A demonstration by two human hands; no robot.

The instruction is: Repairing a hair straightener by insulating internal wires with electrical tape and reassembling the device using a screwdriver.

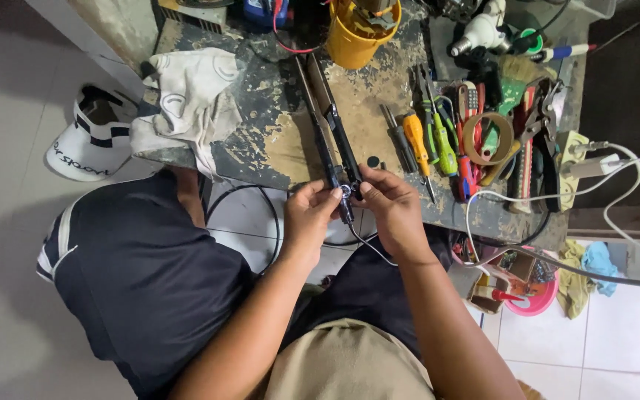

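Note:
A long black hair straightener (332, 141) lies lengthwise on the worn workbench (268, 141), its cord end over the near edge. My left hand (310, 215) pinches that near end from the left, fingertips by a small round metal part. My right hand (392, 207) grips the same end from the right, fingers curled over it. A thin black cord (364, 244) hangs down from the tool between my wrists.
Screwdrivers (427, 141), pliers (538, 126) and a tape roll (487, 137) crowd the bench's right side. A yellow bucket (357, 37) stands at the back, a crumpled cloth (187, 104) at the left. White cables (601, 178) run right. A pink basin (535, 296) sits on the tiled floor.

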